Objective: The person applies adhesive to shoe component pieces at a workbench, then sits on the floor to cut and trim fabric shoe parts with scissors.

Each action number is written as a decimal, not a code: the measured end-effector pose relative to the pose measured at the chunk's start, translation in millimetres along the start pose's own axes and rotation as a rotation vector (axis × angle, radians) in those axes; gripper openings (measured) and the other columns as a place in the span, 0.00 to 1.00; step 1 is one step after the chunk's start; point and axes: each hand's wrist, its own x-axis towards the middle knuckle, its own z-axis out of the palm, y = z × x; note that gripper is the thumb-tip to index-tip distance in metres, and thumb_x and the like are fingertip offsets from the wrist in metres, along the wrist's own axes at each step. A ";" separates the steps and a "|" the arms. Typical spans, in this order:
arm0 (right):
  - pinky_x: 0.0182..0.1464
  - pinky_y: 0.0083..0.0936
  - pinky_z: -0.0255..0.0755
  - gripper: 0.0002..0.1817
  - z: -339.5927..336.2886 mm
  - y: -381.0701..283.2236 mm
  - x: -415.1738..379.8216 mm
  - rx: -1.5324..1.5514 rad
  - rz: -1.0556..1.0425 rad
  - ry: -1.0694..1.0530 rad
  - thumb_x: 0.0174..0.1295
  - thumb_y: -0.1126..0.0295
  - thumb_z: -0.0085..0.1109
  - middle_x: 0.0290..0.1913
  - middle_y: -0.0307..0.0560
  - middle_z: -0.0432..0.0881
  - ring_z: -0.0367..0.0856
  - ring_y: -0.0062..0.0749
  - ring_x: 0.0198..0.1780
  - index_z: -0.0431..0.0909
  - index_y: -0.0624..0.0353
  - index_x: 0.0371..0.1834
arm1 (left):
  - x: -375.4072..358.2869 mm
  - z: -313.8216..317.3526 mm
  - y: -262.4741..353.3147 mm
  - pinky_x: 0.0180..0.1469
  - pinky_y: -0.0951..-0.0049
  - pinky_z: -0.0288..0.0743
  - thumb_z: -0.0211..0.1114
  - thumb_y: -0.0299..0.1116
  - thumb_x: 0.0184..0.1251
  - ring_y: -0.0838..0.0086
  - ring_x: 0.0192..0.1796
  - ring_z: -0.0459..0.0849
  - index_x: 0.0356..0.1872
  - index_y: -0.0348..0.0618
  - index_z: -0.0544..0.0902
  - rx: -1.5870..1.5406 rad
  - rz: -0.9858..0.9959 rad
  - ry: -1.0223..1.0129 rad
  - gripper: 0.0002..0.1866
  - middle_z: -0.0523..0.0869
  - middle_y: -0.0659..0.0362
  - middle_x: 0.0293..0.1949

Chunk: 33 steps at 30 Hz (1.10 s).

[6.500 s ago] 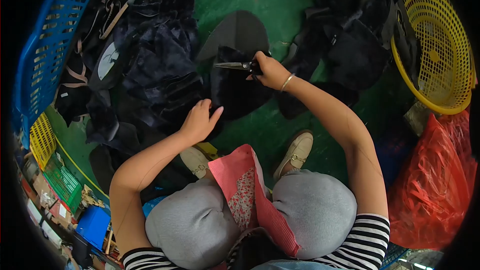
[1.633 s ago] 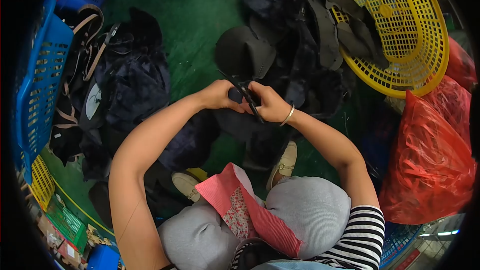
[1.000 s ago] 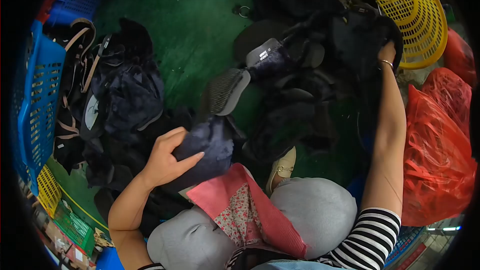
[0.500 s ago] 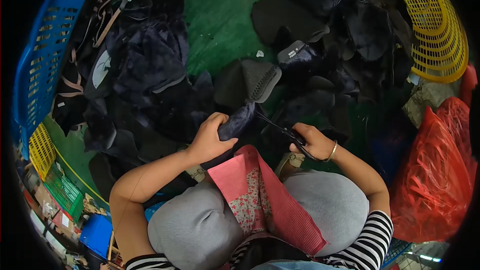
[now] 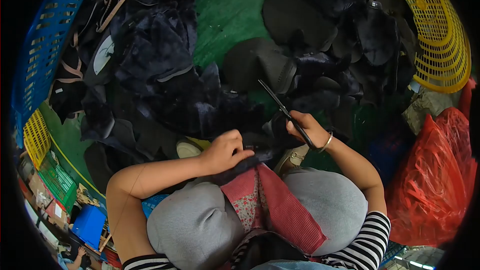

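Note:
My right hand (image 5: pixel 312 131) is wrapped round the handles of black scissors (image 5: pixel 280 104), whose blades point up and to the left, away from the fabric. My left hand (image 5: pixel 225 154) is closed on a dark furry piece (image 5: pixel 237 170) just above my lap, with thumb and fingers pressed together at its edge. Beyond the scissor tips lies a dark grey curved piece (image 5: pixel 255 65) on a heap of dark pieces. The red cloth (image 5: pixel 295 210) lies between my knees.
Dark furry pieces (image 5: pixel 155 45) cover the green floor (image 5: pixel 225 10) at left and right. A blue basket (image 5: pixel 50 45) stands left, a yellow basket (image 5: pixel 440 35) right. A red plastic bag (image 5: pixel 430 185) is beside my right arm. Part of another person (image 5: pixel 75 260) shows at lower left.
My left hand has moved down and right, lowering the dark furry piece toward my lap. The scissors have come away from it and point more upward. The view has shifted slightly.

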 end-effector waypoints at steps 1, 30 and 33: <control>0.25 0.27 0.63 0.27 -0.8 -0.8 -0.2 0.002 0.001 0.000 0.60 0.48 0.57 0.16 0.46 0.66 0.69 0.26 0.22 0.70 0.67 0.25 | 7.9 -5.5 -2.3 0.36 0.64 0.70 0.69 0.30 0.53 0.60 0.34 0.75 0.22 0.36 0.73 0.093 0.090 0.166 0.13 0.73 0.52 0.30; 0.27 0.30 0.70 0.17 -32.2 -20.9 79.9 -0.393 -0.203 0.445 0.55 0.62 0.64 0.23 0.52 0.78 0.79 0.40 0.25 0.71 0.66 0.29 | 54.2 -79.6 17.4 0.63 0.60 0.62 0.64 0.29 0.51 0.54 0.64 0.66 0.59 0.34 0.67 0.969 0.215 0.434 0.31 0.67 0.45 0.61; 0.22 0.20 0.66 0.18 -25.4 -33.4 57.3 -0.146 -0.080 0.406 0.58 0.59 0.64 0.21 0.44 0.78 0.75 0.22 0.20 0.72 0.65 0.28 | 114.2 -64.2 19.7 0.66 0.58 0.58 0.65 0.33 0.51 0.52 0.65 0.65 0.59 0.35 0.67 1.159 0.372 0.361 0.32 0.70 0.45 0.60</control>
